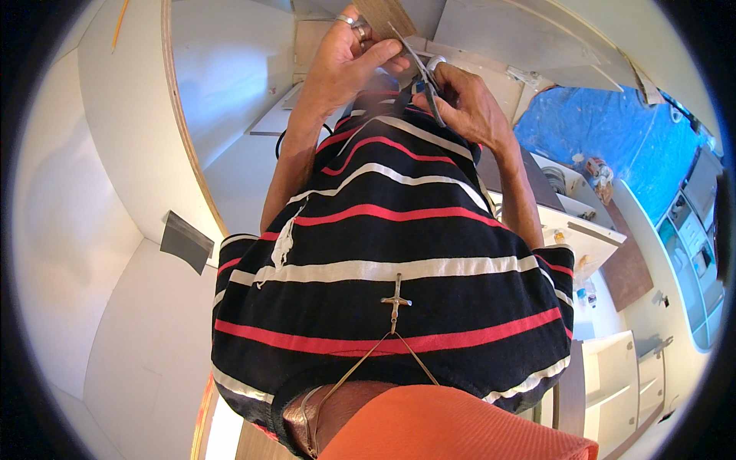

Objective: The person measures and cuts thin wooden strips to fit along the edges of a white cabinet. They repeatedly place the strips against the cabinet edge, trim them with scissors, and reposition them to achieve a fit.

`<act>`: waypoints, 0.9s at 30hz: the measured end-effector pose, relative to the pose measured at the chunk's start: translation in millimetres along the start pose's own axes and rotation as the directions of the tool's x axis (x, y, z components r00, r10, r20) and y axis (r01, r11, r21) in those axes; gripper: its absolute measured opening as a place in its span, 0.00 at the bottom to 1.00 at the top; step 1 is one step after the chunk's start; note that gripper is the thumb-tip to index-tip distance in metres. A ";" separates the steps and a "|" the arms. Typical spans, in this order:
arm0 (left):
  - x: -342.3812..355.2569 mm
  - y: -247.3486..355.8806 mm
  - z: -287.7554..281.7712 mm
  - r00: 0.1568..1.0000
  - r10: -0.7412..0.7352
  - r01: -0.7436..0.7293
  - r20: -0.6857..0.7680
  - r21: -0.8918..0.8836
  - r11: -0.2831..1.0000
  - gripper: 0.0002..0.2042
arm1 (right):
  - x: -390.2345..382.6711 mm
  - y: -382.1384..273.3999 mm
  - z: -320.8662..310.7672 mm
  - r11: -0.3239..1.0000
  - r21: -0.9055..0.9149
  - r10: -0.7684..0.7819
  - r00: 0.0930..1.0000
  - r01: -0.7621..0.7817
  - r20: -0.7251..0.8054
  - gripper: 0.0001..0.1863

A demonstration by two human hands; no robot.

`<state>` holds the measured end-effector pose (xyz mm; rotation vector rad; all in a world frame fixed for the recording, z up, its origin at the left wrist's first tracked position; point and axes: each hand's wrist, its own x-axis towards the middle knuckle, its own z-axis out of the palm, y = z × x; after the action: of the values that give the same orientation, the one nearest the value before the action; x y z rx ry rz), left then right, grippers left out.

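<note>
My left hand (337, 69), with rings on its fingers, pinches a thin brown piece with a wood-like look (383, 15) at the top edge of the view. My right hand (471, 103) is closed around a pair of scissors (420, 67), just right of the left hand. Their narrow metal blade points up and left and meets the lower edge of the brown piece. How far the blades are parted is hard to make out. Both forearms reach forward past my striped shirt (399, 230).
Pale panels (123, 153) with a bare wood edge stand close on my left, with a dark grey flap (186, 242) on them. To the right are a blue sheet (606, 138), a work surface with small items, and white cabinet parts (613, 376). A pale panel (529, 38) hangs at the upper right.
</note>
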<state>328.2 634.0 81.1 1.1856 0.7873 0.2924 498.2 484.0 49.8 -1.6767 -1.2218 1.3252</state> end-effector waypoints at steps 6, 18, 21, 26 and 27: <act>-1.8 1.0 0.9 1.000 0.001 -0.001 -0.006 0.027 1.000 0.22 | 2.1 -1.9 -1.2 1.000 0.013 -0.011 1.000 0.011 -0.005 0.26; -6.0 0.7 -3.2 1.000 0.004 -0.004 -0.010 0.014 1.000 0.21 | 0.0 -2.8 5.4 1.000 -0.002 0.015 1.000 -0.015 0.000 0.21; -6.5 1.3 -2.9 1.000 0.008 -0.008 0.004 0.038 0.999 0.20 | -1.4 -4.2 5.3 1.000 0.023 -0.010 0.999 0.011 -0.032 0.25; -1.0 0.9 -1.9 0.997 0.056 -0.061 0.060 0.088 0.994 0.17 | 1.3 -5.4 2.2 1.000 -0.007 -0.015 0.999 0.015 -0.033 0.26; -0.4 1.1 -0.7 0.998 0.044 -0.048 0.049 0.087 0.995 0.17 | 1.3 -5.2 1.1 1.000 0.013 -0.012 0.999 0.013 -0.034 0.27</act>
<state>327.7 634.6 82.1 1.2904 0.7393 0.2689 495.8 486.9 53.8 -1.6728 -1.2000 1.2897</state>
